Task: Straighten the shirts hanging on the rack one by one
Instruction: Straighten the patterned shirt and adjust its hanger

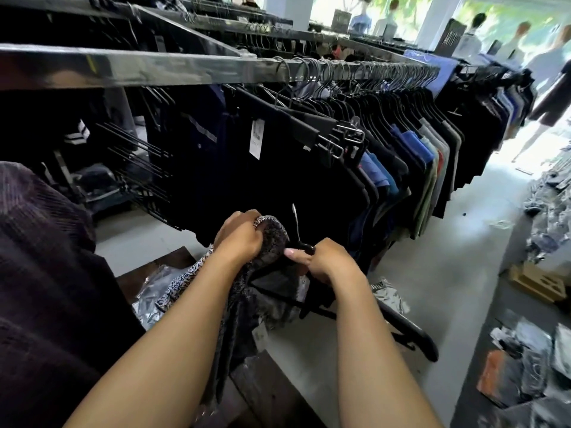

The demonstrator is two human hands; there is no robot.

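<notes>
Working below a crowded rack (173, 67), a patterned shirt (272, 236) is being fitted to its hanger (411, 332).

The rail is packed tight with dark shirts (309, 156), so neighbours could be knocked askew when a gap is forced. The patterned shirt is held low in front of them, not hung, and its loose cloth trails down between the forearms, where it could be snagged. The hanger is tilted steeply, so the collar could slide off one arm. The bunched collar is gripped by the curled fingers of the left hand (239, 237); the hanger's neck is pinched by the right hand (327, 261), just under the hook (295, 219), which could catch on cloth.
</notes>
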